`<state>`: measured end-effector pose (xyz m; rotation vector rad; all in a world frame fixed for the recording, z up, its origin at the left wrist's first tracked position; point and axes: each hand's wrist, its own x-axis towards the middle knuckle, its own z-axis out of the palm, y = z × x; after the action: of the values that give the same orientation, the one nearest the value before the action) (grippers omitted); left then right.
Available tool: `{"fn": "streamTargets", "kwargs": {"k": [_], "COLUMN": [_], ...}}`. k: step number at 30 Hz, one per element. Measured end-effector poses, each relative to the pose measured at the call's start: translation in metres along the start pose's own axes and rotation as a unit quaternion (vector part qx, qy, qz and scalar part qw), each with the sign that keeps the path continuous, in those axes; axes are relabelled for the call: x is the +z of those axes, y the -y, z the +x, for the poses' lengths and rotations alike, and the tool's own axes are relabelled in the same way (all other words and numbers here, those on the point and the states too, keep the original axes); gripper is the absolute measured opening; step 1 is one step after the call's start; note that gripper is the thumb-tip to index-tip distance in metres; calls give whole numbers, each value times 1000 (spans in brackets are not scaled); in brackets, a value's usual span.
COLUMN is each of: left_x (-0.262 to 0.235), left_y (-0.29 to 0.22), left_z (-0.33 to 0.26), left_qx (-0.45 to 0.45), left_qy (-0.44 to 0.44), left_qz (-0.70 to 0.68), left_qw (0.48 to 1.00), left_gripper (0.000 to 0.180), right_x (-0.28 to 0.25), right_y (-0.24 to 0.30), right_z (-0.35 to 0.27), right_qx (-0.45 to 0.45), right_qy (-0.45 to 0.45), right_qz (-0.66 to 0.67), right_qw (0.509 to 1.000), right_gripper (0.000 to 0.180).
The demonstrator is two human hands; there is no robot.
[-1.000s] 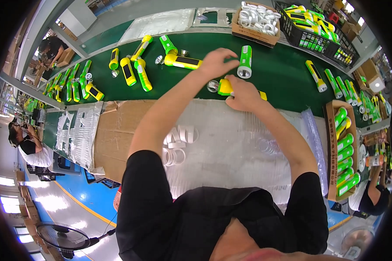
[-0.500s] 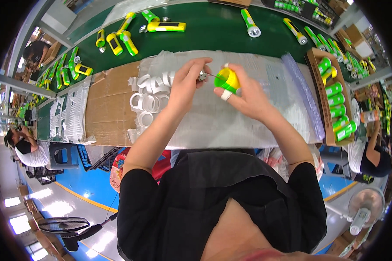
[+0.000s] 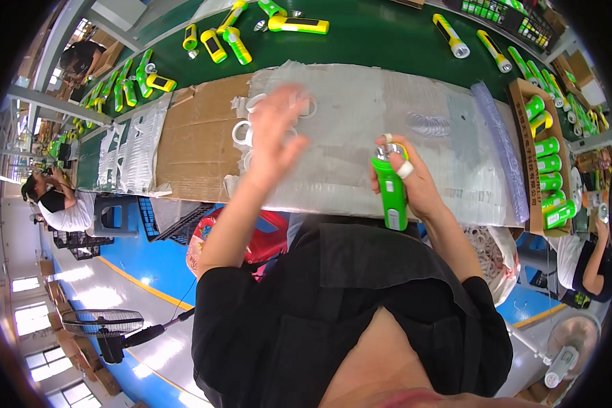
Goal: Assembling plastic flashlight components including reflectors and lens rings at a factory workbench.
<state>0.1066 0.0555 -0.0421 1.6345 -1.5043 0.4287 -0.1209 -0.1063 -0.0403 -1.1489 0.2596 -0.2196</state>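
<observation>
Moved: left hand (image 3: 273,136) has left the green torch (image 3: 390,187), now blurred over white rings (image 3: 241,132), fingers spread.
Right hand (image 3: 415,180): grip wrapped round torch, upright.
Tabletop (image 3: 360,102): plastic-covered.

left hand (image 3: 273,139) now lifted off the green flashlight (image 3: 390,187), blurred, fingers spread above the white rings (image 3: 246,132) on the worktop (image 3: 360,102). flashlight turned upright, drawn nearer the body, in the right hand's (image 3: 415,180) grip alone.
</observation>
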Motion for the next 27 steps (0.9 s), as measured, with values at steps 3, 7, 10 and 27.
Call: {"fn": "streamTargets", "kwargs": {"k": [3,7,10,27], "left_x": [-41,-10,15,147], "left_y": [68,84,69,-31], "left_z": [-25,-44,-29,77], "left_qx": [-112,-199,-157,16], "left_qy": [27,87,71,166], "left_qz": [121,-9,-33,-80], "left_qw": [986,976,984,983], "left_gripper": [49,46,45,52], "right_x": [-4,-10,-21,-78], "right_y": [2,2,1,3], "right_z": [-1,4,5,-21], "right_qx": [-5,-16,-33,-68], "right_qy": [12,-13,-45,-139], "right_qz": [1,-3,7,171], "right_qw": [1000,1000,998,973], "right_gripper": [47,54,55,59]}}
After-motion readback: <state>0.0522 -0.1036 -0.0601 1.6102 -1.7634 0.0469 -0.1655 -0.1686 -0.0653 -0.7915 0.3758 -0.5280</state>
